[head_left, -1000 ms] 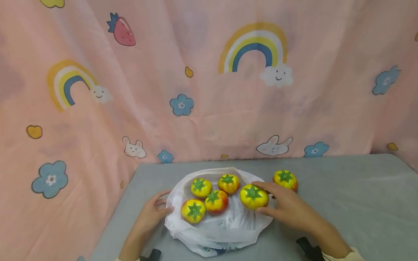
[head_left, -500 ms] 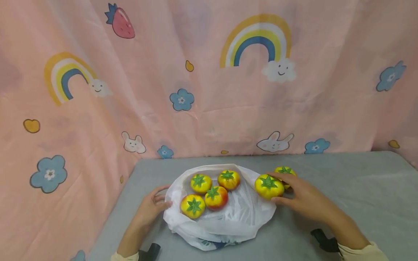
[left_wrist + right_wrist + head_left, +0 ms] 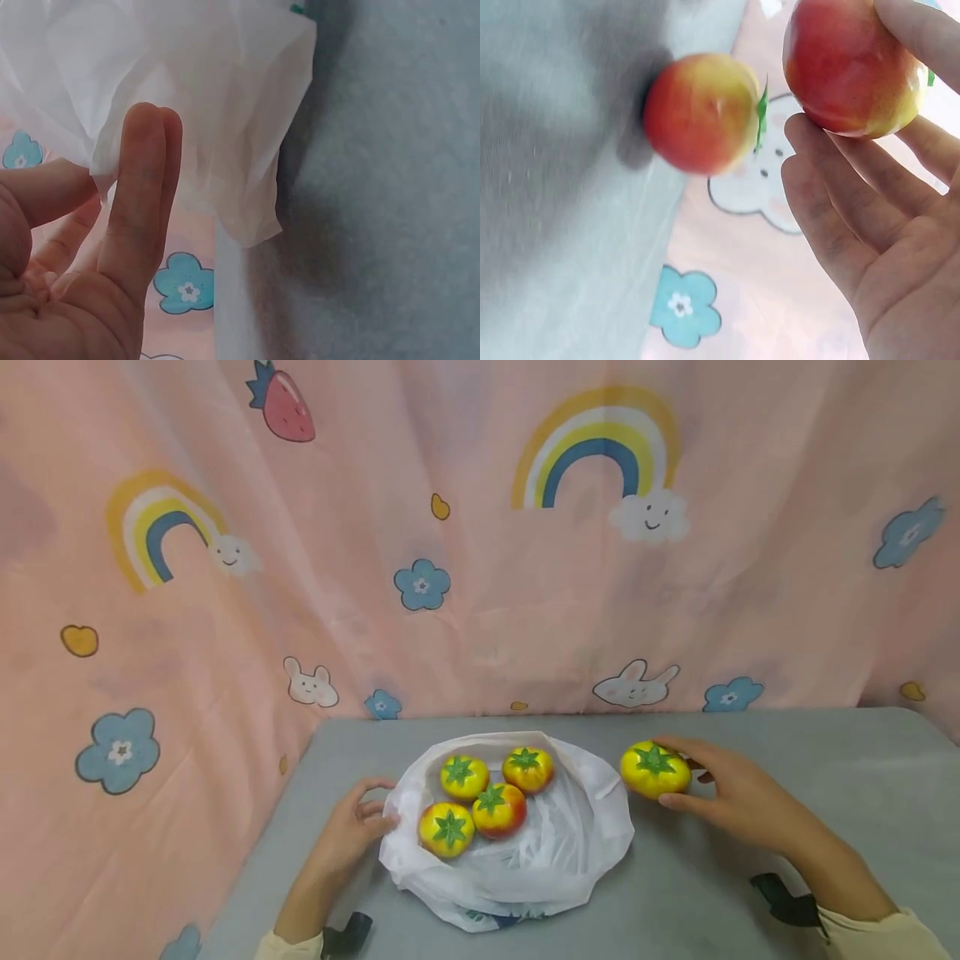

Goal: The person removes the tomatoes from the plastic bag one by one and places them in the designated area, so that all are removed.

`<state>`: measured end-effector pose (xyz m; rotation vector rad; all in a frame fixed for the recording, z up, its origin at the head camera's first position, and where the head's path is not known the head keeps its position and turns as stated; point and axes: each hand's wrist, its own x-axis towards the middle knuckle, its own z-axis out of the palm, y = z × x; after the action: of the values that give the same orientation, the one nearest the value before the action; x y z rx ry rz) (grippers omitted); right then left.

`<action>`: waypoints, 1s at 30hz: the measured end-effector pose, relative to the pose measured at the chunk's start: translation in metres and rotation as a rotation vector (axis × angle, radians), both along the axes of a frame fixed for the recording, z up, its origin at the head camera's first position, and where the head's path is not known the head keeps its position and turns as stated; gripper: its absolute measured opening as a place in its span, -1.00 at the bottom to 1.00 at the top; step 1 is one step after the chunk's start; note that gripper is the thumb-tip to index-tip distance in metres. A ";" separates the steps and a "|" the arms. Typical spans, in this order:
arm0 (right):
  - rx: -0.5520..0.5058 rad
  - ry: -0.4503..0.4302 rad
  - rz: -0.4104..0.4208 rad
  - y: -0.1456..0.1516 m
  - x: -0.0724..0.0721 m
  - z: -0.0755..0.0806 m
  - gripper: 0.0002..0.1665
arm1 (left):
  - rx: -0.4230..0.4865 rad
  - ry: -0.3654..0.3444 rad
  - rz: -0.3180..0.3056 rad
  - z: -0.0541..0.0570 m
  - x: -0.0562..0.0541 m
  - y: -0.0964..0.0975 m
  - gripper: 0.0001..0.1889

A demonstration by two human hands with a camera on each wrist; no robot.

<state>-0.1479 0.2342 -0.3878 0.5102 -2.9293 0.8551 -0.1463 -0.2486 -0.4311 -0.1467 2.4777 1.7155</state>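
Note:
A white plastic bag (image 3: 517,893) sits wide open on the grey table. Inside it lie several yellow-and-red tomatoes (image 3: 499,811) with green star-shaped tops. My left hand (image 3: 348,828) is at the bag's left side, pinching its rim (image 3: 101,161) between thumb and fingers. To the right of the bag, my right hand (image 3: 738,793) grips another tomato (image 3: 655,770) between thumb and fingers. One more tomato (image 3: 701,112) shows below and behind it in the right wrist view. In the head view, that one is hidden behind the held tomato.
The grey table (image 3: 825,777) reaches back to a pink curtain (image 3: 480,652) printed with rainbows, flowers and rabbits. Black wrist mounts (image 3: 787,902) stick out from both forearms, close over the table.
My right hand has carried its tomato right, from over the bag's right side to beyond the rim, in front of the tomato outside. My left hand stays at the bag's left edge.

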 end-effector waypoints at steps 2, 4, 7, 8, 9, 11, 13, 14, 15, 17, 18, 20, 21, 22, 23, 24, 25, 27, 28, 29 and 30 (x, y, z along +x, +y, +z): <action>0.007 -0.014 -0.012 0.004 0.001 -0.003 -0.09 | -0.001 -0.008 0.008 -0.002 0.001 -0.001 -0.54; 0.013 -0.019 -0.021 0.009 0.001 -0.006 -0.09 | -0.004 -0.011 0.016 -0.004 0.003 0.000 -0.58; 0.020 -0.012 -0.034 0.018 0.000 -0.008 -0.09 | -0.020 -0.001 0.018 -0.005 0.003 0.001 -0.63; 0.025 -0.005 -0.040 0.021 -0.001 -0.008 -0.09 | -0.031 0.003 0.022 -0.004 0.003 0.002 -0.64; 0.024 -0.001 -0.042 0.023 -0.003 -0.008 -0.09 | -0.039 0.006 0.030 -0.004 0.003 0.002 -0.64; 0.022 -0.007 -0.050 0.027 -0.006 -0.008 -0.07 | -0.057 0.006 0.040 -0.003 0.002 0.002 -0.63; 0.016 -0.026 -0.061 0.030 -0.009 -0.008 -0.04 | -0.065 -0.011 0.045 -0.001 0.002 0.002 -0.61; 0.015 -0.038 -0.068 0.031 -0.010 -0.008 -0.03 | -0.070 -0.020 0.046 -0.001 0.002 0.002 -0.60; 0.011 -0.050 -0.071 0.033 -0.011 -0.007 -0.02 | -0.071 -0.030 0.040 -0.001 0.002 0.001 -0.60; 0.008 -0.055 -0.076 0.037 -0.013 -0.007 -0.01 | -0.076 -0.043 0.024 0.000 0.002 0.000 -0.58; 0.007 -0.057 -0.080 0.039 -0.014 -0.007 -0.01 | -0.072 -0.048 0.015 0.000 0.002 -0.001 -0.56; 0.007 -0.053 -0.083 0.043 -0.016 -0.006 -0.01 | -0.069 -0.054 -0.011 0.000 0.003 -0.003 -0.53; 0.009 -0.055 -0.086 0.046 -0.017 -0.006 0.00 | -0.066 -0.056 -0.022 0.000 0.003 -0.004 -0.51; 0.012 -0.056 -0.090 0.049 -0.019 -0.006 0.00 | -0.065 -0.060 -0.030 0.000 0.003 -0.005 -0.50; 0.014 -0.061 -0.094 0.051 -0.020 -0.006 0.00 | -0.062 -0.063 -0.037 0.000 0.003 -0.005 -0.49; 0.021 -0.068 -0.100 0.054 -0.022 -0.006 0.01 | -0.063 -0.069 -0.043 0.001 0.003 -0.005 -0.47; 0.027 -0.078 -0.107 0.056 -0.023 -0.007 0.02 | -0.063 -0.074 -0.046 0.001 0.003 -0.005 -0.47; 0.037 -0.099 -0.118 0.061 -0.026 -0.008 0.04 | -0.063 -0.084 -0.040 0.003 0.003 -0.005 -0.47; 0.037 -0.106 -0.120 0.064 -0.027 -0.009 0.04 | -0.073 -0.087 -0.032 0.003 0.003 -0.004 -0.48; 0.036 -0.108 -0.119 0.066 -0.028 -0.010 0.04 | -0.083 -0.089 -0.024 0.004 0.003 -0.004 -0.49; 0.036 -0.110 -0.120 0.069 -0.029 -0.012 0.04 | -0.090 -0.091 -0.017 0.005 0.003 -0.004 -0.50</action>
<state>-0.1769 0.3031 -0.3995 0.2945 -3.0422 0.8432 -0.1433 -0.2527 -0.4264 -0.2072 2.4837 1.5551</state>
